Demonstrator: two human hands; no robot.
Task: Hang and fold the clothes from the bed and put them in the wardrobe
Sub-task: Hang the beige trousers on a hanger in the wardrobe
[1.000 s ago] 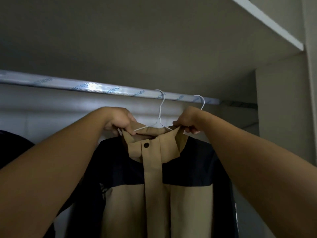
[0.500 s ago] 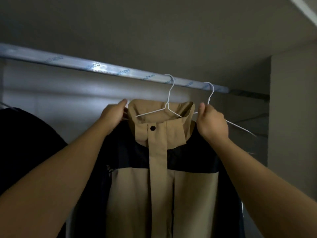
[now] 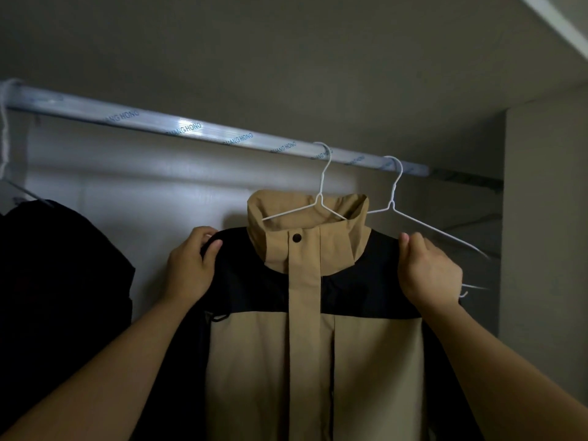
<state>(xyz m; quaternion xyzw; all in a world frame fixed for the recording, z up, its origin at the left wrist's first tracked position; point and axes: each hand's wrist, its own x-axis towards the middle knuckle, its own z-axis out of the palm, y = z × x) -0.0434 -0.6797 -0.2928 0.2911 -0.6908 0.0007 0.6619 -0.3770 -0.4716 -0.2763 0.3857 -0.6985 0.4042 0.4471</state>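
A tan and dark navy jacket [image 3: 305, 345] hangs on a white wire hanger [image 3: 321, 186] hooked over the wardrobe rail [image 3: 191, 130]. Its tan collar stands up with one dark snap closed. My left hand [image 3: 191, 268] grips the jacket's left shoulder, thumb on the front and fingers curled over the top. At the jacket's right shoulder my right hand [image 3: 426, 272] pinches the dark fabric.
An empty white wire hanger [image 3: 394, 198] hangs on the rail just right of the jacket. A black garment [image 3: 60, 281] hangs at the far left. The wardrobe side wall [image 3: 544, 218] stands on the right, a shelf above.
Both hands have moved from the collar outward and down to the jacket's shoulders. The collar now stands upright and free. The view has dropped a little.
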